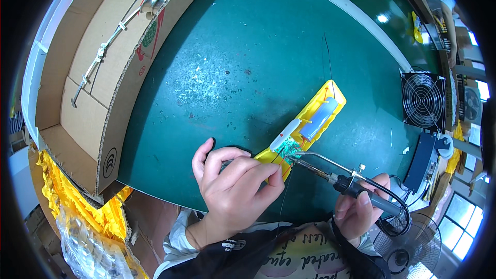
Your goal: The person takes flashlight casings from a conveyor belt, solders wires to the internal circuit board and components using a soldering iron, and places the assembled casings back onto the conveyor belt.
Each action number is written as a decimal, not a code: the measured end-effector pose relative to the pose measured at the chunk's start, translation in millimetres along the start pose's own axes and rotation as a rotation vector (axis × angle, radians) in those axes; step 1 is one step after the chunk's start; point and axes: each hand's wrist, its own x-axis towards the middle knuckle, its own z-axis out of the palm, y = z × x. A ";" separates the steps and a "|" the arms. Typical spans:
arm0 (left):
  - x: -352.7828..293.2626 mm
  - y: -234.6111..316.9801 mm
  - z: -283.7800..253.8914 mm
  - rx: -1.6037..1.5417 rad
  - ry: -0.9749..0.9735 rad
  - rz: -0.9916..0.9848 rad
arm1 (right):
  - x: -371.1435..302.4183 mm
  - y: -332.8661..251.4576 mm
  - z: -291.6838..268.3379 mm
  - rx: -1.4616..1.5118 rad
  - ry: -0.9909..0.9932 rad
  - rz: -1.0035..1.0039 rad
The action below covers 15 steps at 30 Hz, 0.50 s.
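Observation:
A long yellow plastic housing [338,93] lies slanted on the green table. Inside it sit a grey-blue cylindrical battery [319,119], a small white part [285,134] and a green circuit board [289,147]. My left hand [235,183] is at the housing's near end, thumb and forefinger pinched on a thin dark wire by the board. In my right hand [360,209] is a soldering iron [356,188] with a thin metal feed tube [330,159] clamped along it. The iron's tip and the tube's end meet at the board. Some fingers of my right hand are hidden behind the handle.
On the left stands an open cardboard box [116,124] holding a jointed metal rod [98,59]. Yellow parts [77,201] are piled below it. At right are a square black fan [423,98] and a dark box-shaped device [421,163]. Another person [439,0] is at the far right.

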 end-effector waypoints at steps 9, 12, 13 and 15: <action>0.0 0.3 0.3 0.001 0.004 0.005 | -2.1 0.2 -0.9 -0.001 0.001 0.002; -0.7 0.0 0.8 0.004 0.007 0.003 | -2.2 0.8 0.0 0.000 0.001 0.006; -1.0 -0.1 0.7 0.004 0.011 0.002 | -2.3 0.6 0.2 -0.002 0.003 0.011; -1.0 -0.1 0.9 0.003 0.015 0.005 | -2.5 0.3 -1.0 -0.006 -0.011 0.001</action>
